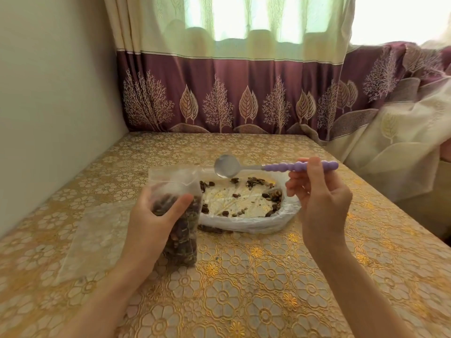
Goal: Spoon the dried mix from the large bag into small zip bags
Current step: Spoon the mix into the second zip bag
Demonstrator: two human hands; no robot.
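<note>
My left hand [153, 215] grips a small clear zip bag [179, 230] that stands upright on the table, filled most of its height with dark dried mix, its mouth open at the top. My right hand [319, 198] pinches the purple beaded handle of a metal spoon [227, 166]. The spoon's bowl is empty and hovers over the far rim of the large bag [246, 224]. That large bag lies spread open like a tray just right of the small bag, with only scattered bits of mix on its pale bottom and more along its right side.
Another flat, empty zip bag [95, 237] lies on the table left of my left hand. The table [244, 276] has a gold floral cloth. A wall stands at the left, and a purple and cream curtain [231, 93] hangs behind and drapes at the right.
</note>
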